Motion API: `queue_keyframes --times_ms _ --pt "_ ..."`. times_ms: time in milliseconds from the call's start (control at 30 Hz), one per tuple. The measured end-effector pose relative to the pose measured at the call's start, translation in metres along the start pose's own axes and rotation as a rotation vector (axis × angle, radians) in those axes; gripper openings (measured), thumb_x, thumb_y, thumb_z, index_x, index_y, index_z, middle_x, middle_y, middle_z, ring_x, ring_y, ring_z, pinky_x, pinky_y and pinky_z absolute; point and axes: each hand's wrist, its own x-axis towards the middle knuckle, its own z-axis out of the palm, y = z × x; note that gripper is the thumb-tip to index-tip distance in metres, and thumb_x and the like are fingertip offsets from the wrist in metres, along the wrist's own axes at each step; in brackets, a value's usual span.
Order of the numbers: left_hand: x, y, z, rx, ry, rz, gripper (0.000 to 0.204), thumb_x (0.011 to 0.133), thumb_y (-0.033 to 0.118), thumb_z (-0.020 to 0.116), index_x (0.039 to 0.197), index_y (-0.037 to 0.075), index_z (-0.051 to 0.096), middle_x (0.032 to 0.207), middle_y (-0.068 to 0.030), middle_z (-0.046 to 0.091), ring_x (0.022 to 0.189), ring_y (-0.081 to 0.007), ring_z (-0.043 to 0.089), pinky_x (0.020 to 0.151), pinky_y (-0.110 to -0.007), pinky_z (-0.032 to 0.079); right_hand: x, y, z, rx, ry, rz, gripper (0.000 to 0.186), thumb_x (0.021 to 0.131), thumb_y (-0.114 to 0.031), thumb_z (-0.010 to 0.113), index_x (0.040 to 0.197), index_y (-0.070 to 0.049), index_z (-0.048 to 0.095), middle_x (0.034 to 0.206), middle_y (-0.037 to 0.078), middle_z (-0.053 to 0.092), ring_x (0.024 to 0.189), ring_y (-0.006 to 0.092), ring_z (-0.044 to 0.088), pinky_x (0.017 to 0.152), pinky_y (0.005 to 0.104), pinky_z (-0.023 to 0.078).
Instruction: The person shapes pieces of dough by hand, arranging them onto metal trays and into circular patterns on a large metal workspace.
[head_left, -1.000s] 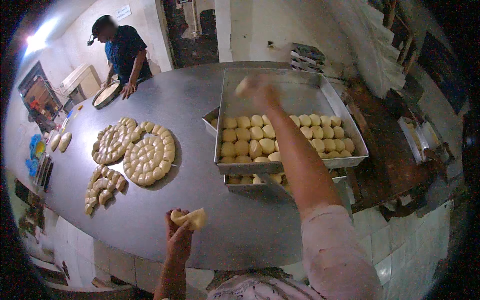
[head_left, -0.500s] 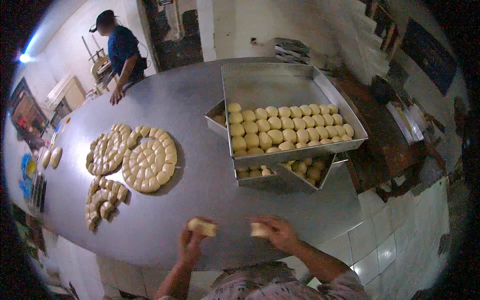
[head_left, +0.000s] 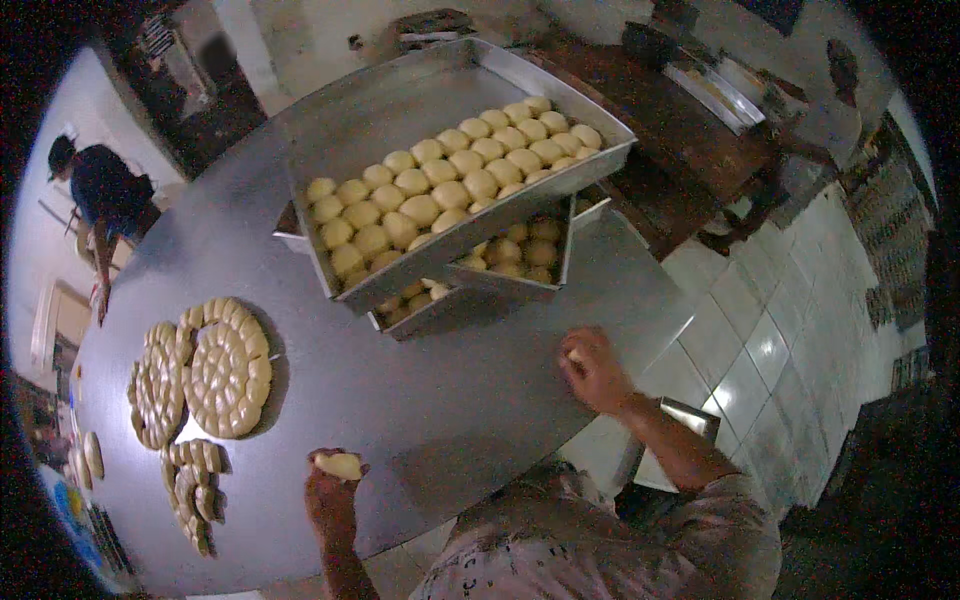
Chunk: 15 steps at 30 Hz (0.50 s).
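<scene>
**Left grip (head_left: 332,492) holding a dough piece (head_left: 340,465); right grip (head_left: 592,368) curling in, contents unclear**

Head view: left grip is pinching the pale dough piece between thumb and fingers, hovering over the near part of the bench (head_left: 430,400). Right grip is folding its fingers inward, near the bench's right edge. A small pale bit is showing there; can't tell if it's dough. Hands are staying well apart.

Ahead of them, a large metal tray (head_left: 400,100) is sitting askew on a stack, dough balls (head_left: 440,185) packing its near part in rows. Under it, a smaller tray (head_left: 510,287) is poking out at an angle, also carrying balls.

Left side of the bench: two dough coils (head_left: 230,370) are lying side by side, touching or nearly so, a short dough arc (head_left: 190,485) sitting just nearer. Two dough loaves (head_left: 93,455) are lying at far left. Beyond, a co-worker (head_left: 105,190) is leaning with a hand toward the bench edge.
</scene>
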Motion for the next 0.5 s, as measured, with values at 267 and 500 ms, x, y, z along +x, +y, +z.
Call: queue_keyframes --times_ms 267,500 --pt "0.014 0.002 0.075 -0.146 0.084 -0.056 0.011 0.087 0.017 0.051 0.093 0.010 0.045 0.084 -0.0019 0.048 0.076 -0.0117 0.047 0.064 -0.027 0.041 0.064 0.024 -0.005 0.058 0.214 0.136 0.025 0.067 -0.016 0.063 0.087 -0.003 0.056 0.093 0.016 0.052 0.092 0.0340 0.046 0.080 0.0471 0.037" --pt "0.022 -0.016 0.085 -0.029 0.211 0.019 0.022 0.079 0.004 0.059 0.084 0.014 0.040 0.075 0.0030 0.042 0.065 -0.0059 0.039 0.053 -0.020 0.033 0.092 0.099 -0.043 -0.081 0.191 0.151 0.029 0.066 -0.018 0.067 0.087 -0.002 0.056 0.092 0.017 0.052 0.092 0.0369 0.047 0.081 0.0471 0.039"
